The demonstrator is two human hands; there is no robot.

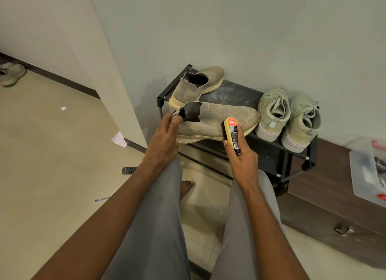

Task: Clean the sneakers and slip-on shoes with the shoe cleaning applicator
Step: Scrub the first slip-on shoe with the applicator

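I am counting two slip-on shoes: one being held over the front edge of the black shoe rack, the other lying on the rack's top by the wall. Two sneakers are standing side by side at the rack's right end, heels toward me. One shoe cleaning applicator is touching the held shoe's side. Around them a remote, a pen and a clear plastic box are lying — nothing is blocking the shoes. My left hand is pinching the held shoe's heel collar; my right hand is gripping the applicator, fingers curled round it.
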